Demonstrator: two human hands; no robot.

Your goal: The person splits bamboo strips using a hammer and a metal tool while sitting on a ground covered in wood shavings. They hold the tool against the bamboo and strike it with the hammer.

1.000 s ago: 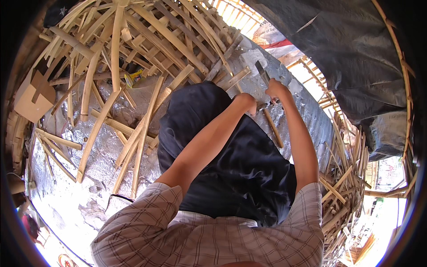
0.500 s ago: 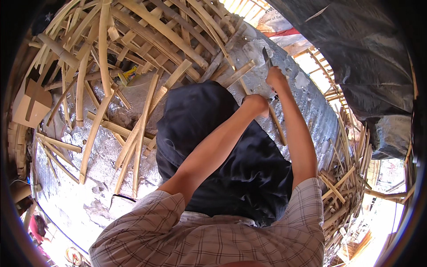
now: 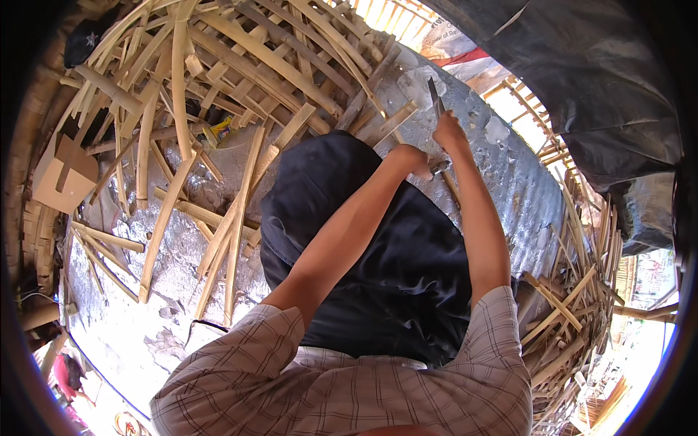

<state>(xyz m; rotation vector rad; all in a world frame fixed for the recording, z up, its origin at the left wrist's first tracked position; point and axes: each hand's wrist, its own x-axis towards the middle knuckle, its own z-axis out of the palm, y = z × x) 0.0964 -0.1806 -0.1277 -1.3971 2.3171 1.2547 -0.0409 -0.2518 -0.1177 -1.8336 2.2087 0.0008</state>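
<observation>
My right hand is closed around the handle of a knife. The dark blade points up and away from me. My left hand is curled just left of it, past my dark-trousered knee. A small grey piece shows between the two hands; what it is, and what the left fingers hold, I cannot make out. A thin bamboo strip runs slantwise beneath the left hand, part of it hidden by the hand and the trousers.
Split bamboo strips lie heaped at the far left, with loose ones over the grey ground sheet. More bamboo is piled at right. A cardboard box stands left; black sheeting hangs far right. Another person shows lower left.
My left hand has shifted slightly left and away from me. The right hand with the knife has barely moved. The whole view has swung a little, so the surroundings sit further right.
</observation>
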